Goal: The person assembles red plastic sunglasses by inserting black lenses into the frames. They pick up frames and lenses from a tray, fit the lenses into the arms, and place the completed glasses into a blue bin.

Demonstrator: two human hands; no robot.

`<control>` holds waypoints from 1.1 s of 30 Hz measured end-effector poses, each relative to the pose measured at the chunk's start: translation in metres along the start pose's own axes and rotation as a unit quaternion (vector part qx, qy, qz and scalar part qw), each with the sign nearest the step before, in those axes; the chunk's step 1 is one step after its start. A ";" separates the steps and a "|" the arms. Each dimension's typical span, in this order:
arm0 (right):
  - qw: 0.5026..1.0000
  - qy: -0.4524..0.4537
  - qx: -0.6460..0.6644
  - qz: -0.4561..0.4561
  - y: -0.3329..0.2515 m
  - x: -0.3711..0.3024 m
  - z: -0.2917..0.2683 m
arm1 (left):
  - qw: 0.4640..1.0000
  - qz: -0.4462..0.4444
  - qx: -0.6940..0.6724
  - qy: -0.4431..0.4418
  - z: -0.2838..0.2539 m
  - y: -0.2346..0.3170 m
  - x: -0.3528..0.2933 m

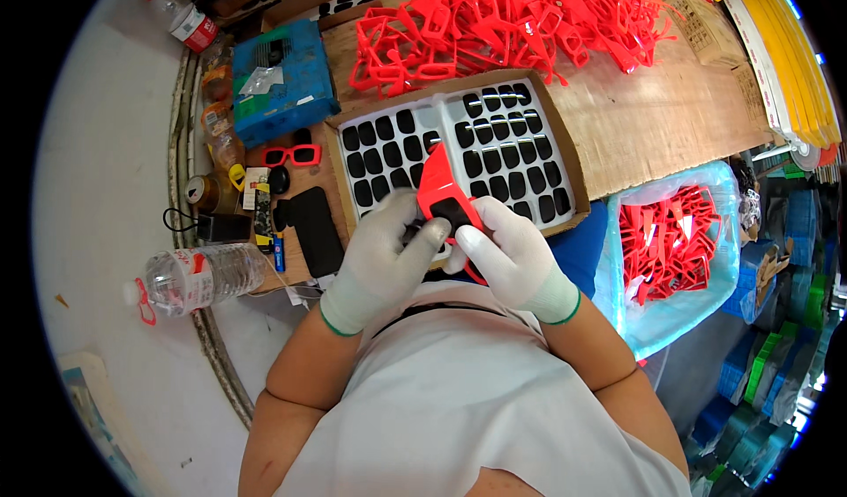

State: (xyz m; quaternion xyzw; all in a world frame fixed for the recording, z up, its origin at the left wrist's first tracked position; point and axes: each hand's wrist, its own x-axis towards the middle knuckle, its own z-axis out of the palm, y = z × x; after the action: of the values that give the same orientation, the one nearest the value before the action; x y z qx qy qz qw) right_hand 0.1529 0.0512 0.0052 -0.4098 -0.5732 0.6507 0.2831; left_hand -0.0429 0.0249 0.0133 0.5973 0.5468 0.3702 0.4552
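Both my hands wear white knit gloves with green cuffs. Between them is a red sunglasses frame [438,182], one wide temple pointing up and away from me. A dark lens [452,212] shows in the frame, under my thumbs. My left hand [386,243] grips the frame from the left, thumb on the lens. My right hand [509,252] closes on the frame's right side. Just beyond lies a cardboard box [578,170] lined with white trays of dark lenses in rows; my hands hide its near left part.
A heap of red frames [512,20] covers the table's far side. At right, a bag-lined bin [725,232] holds more red frames. Left of the box are a blue box [291,91], red sunglasses [292,155], a black phone [315,229] and a large plastic bottle [207,276].
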 end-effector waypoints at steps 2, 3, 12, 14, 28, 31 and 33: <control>0.998 0.007 -0.065 -0.005 -0.005 0.002 0.000 | 0.998 -0.034 -0.042 0.042 0.012 0.002 -0.005; 0.994 0.018 -0.107 -0.028 -0.005 0.000 0.004 | 0.998 -0.035 -0.012 0.053 0.013 0.006 -0.008; 0.976 -0.072 -0.187 -0.086 -0.049 -0.012 -0.014 | 0.993 0.073 0.050 0.073 0.008 0.040 -0.017; 0.970 -0.136 -0.187 -0.078 -0.059 -0.020 -0.026 | 0.997 0.047 0.043 0.031 0.007 0.044 -0.027; 0.953 -0.252 0.168 -0.021 -0.022 -0.021 0.005 | 0.971 -0.025 -0.168 -0.167 -0.050 0.021 -0.006; 0.952 -0.280 0.120 0.030 -0.030 -0.012 -0.019 | 0.978 0.007 -0.188 -0.093 -0.026 0.003 0.007; 0.969 -0.241 0.040 -0.031 -0.016 -0.009 -0.033 | 0.979 0.006 -0.188 -0.081 -0.007 -0.008 0.022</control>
State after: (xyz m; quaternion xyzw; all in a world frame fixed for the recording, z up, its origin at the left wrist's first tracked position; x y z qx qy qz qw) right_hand 0.1846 0.0635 0.0221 -0.2113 -0.6106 0.7433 0.1731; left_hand -0.0492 0.0477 0.0070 0.5324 0.4249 0.4197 0.5999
